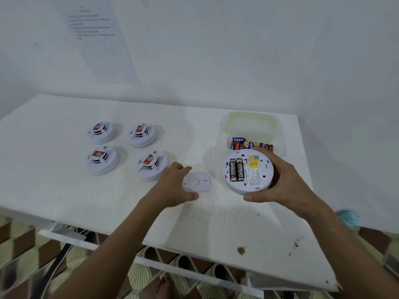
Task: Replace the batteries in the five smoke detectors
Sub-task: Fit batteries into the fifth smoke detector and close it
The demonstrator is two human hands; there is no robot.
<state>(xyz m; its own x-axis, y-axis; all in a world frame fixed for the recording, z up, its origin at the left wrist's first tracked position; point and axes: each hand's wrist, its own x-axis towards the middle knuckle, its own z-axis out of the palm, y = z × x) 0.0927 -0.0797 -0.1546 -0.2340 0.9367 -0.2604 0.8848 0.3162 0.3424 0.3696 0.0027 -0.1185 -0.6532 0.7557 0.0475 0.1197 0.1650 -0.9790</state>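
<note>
Setting: a white-painted tabletop [108,201] with a chipped near edge, set against a pale wall, patterned floor tiles below. Landmark for all positions: the open white round smoke detector [248,171], turned underside up, near the table's right-centre. Item: right hand [287,180], fingers and thumb curled round the rim of the open detector, gripping it from the right side; whether it rests on the table or is lifted just clear cannot be told. Item: two black cylindrical batteries [237,170], seated side by side in the bay on the detector's left half; a yellow label sits to their right. Item: flat white plastic back cover [196,181], just left of the detector, lying on or just above the table; left hand [172,186] holds it by its left edge, thumb and fingers bent about it. Item: four white domed smoke detectors with red labels [126,149], closed, face up, in a two-by-two group farther left of the landmark. Item: loose batteries in red, blue and black wrappers [251,144], heaped directly behind the landmark. Item: translucent plastic container [251,123], behind the batteries. Item: printed paper sheet [97,39] on the wall, far left, text unreadable. Progress, judged: one detector opened; whether its cells are old or new cannot be told; four units appear untouched, so most work seems to remain.
</note>
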